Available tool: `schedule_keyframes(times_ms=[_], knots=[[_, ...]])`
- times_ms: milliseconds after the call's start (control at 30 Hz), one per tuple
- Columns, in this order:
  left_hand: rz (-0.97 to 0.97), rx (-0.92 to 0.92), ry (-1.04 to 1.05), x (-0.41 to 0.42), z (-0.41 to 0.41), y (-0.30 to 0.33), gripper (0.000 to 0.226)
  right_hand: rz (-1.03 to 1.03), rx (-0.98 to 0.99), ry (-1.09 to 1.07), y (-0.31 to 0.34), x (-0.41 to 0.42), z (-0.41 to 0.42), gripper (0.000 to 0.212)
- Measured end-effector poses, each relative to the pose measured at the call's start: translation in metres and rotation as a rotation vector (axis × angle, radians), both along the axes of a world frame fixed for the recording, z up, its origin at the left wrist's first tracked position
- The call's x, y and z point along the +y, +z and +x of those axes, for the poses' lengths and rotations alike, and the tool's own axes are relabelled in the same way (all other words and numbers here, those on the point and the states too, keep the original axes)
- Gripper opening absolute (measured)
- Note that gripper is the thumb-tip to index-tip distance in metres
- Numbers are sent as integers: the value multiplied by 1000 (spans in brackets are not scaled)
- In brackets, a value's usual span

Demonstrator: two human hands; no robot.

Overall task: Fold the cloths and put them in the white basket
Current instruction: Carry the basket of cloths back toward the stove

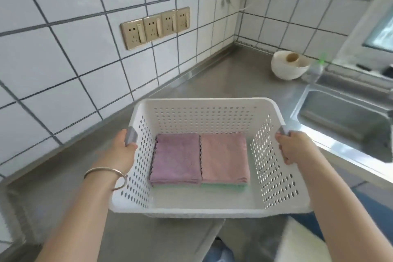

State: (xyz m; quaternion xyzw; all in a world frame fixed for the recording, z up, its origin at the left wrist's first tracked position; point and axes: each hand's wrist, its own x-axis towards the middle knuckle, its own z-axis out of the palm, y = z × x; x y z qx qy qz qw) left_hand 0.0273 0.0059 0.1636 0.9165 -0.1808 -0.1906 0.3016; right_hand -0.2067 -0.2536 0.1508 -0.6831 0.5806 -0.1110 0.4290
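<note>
Here the white basket [204, 117], its walls dotted with holes, sits above the grey counter [229, 70], its near edge past the counter's front. The left hand [124, 149] curls round the grey handle [130, 137] on one side, and the right hand [294, 147] grips the other handle [284, 130]. Inside lie a folded purple cloth [176, 158] and a folded pink cloth [224, 157], touching side by side on a green cloth [223, 186] of which only an edge shows. Whether the basket rests on the counter is unclear. The bowl [287, 67] by the sink [348, 117] is blurred.
</note>
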Motion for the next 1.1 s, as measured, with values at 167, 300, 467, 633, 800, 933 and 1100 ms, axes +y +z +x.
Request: schedule_keyframes(times_ms=[167,300,467,633,800,933,1100], knots=[[31,4,-282,-21,-60,-2,42,28,30,-253,6,58,-116,18],[55,-5,-493,-43,-118,-8,42,27,55,-469,-1,106,-206,31],[97,-5,-762,-55,-204,-8,38,63,88,-703,-11,175,-310,34],[163,-79,-958,-40,-298,-11,30,123,77,-897,-26,265,-401,25],[153,-52,-1074,2,-387,-21,26,174,9,-1057,-30,360,-487,19],[145,-52,-1209,42,-466,-29,34,177,26,-1208,-27,439,-553,24],[102,-26,-1405,84,-568,-33,25,183,80,-1380,-21,541,-630,19]])
